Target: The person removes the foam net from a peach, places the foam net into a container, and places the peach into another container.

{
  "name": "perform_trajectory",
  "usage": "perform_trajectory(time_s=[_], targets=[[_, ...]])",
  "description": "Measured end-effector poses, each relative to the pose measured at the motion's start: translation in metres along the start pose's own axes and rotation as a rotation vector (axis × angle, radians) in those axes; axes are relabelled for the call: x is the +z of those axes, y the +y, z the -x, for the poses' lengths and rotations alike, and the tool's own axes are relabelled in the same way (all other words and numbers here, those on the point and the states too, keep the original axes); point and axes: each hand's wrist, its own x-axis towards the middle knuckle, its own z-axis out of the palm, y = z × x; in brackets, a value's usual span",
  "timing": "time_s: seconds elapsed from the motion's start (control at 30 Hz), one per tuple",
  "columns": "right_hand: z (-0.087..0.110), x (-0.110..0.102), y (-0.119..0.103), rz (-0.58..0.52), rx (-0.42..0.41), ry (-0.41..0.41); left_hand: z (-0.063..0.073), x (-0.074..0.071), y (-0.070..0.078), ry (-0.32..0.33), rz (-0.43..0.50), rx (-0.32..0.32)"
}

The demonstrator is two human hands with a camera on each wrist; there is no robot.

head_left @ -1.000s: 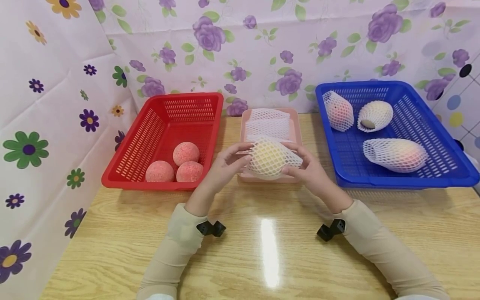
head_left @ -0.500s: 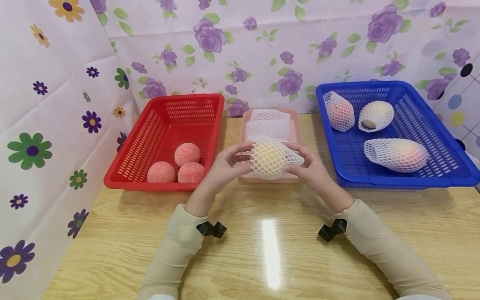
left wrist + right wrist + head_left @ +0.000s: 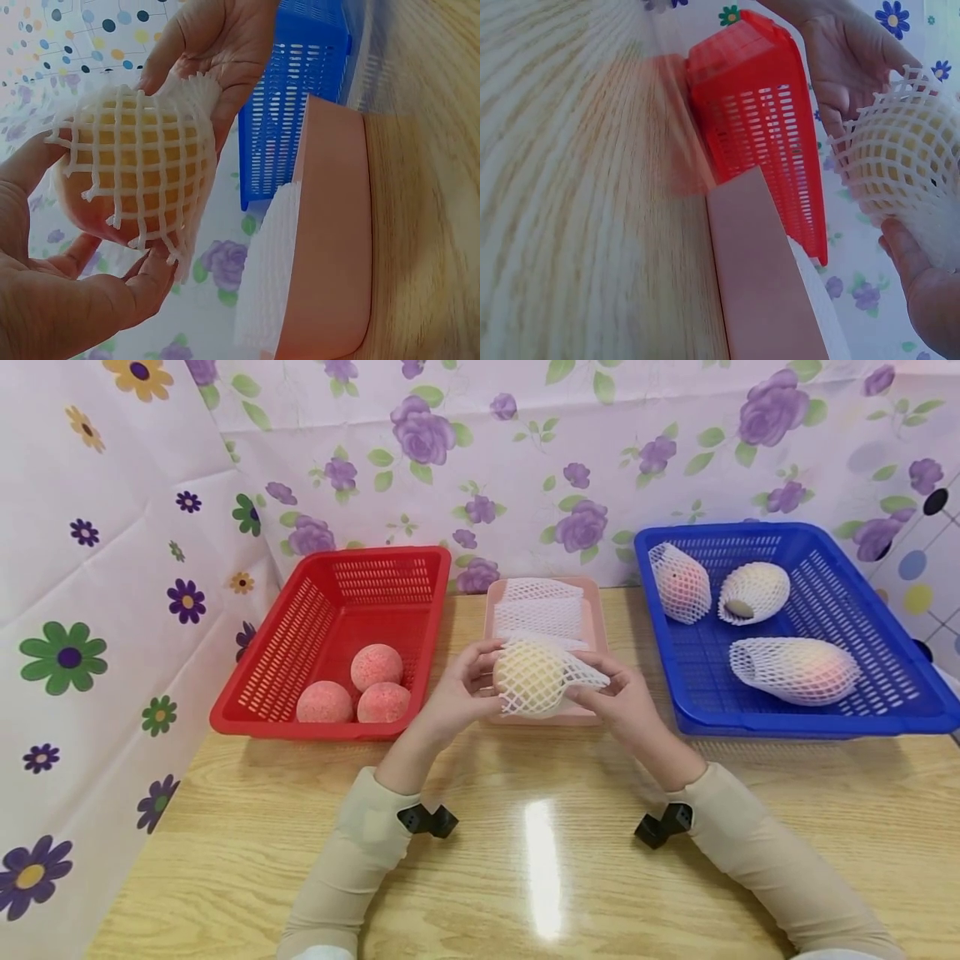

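In the head view, a peach (image 3: 94, 214) with yellow and reddish skin is held above the pink tray, partly covered by a white foam net sleeve (image 3: 536, 675). My left hand (image 3: 455, 700) grips the peach at its left end, thumb on the near side and fingers behind. At the other end, my right hand (image 3: 624, 700) pinches the gathered, narrow end of the sleeve. The left wrist view shows the net's open edge (image 3: 112, 219) partway across the fruit, leaving the left side and underside bare.
Beneath the hands, a pink tray (image 3: 597, 625) holds several flat white net sleeves (image 3: 538, 614). A red basket (image 3: 431, 635) on the left contains three pinkish peaches (image 3: 375, 667). To the right, a blue basket (image 3: 667, 681) carries three netted fruits (image 3: 797, 670). A floral cloth (image 3: 517, 460) hangs behind.
More bare peach shows at the left end, where the net edge now sits farther right. The right hand's end of the sleeve looks narrower. Both hands stay in nearly the same place.
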Motion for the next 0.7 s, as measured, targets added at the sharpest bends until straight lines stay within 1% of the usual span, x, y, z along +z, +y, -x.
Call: perform_trajectory(time_s=[0.13, 0.3, 0.5, 0.63, 0.7], targets=[[0.0014, 0.002, -0.0006, 0.001, 0.004, -0.003, 0.0021, 0.0019, 0.0009, 0.0, 0.043, -0.024], [0.0027, 0.0029, -0.0019, 0.024, 0.006, -0.002, 0.0036, 0.0027, -0.0005, -0.008, 0.048, -0.034], [0.0041, 0.003, -0.004, 0.086, 0.026, 0.004, 0.0055, 0.0025, -0.0008, -0.008, 0.027, -0.042], [0.0045, 0.0027, -0.006, 0.154, 0.009, 0.004, 0.0057, 0.0032, 0.0008, 0.002, -0.013, -0.05], [0.0041, 0.0029, -0.0075, 0.191, -0.009, 0.007, 0.0052, 0.0035, 0.0015, 0.012, -0.035, -0.065]])
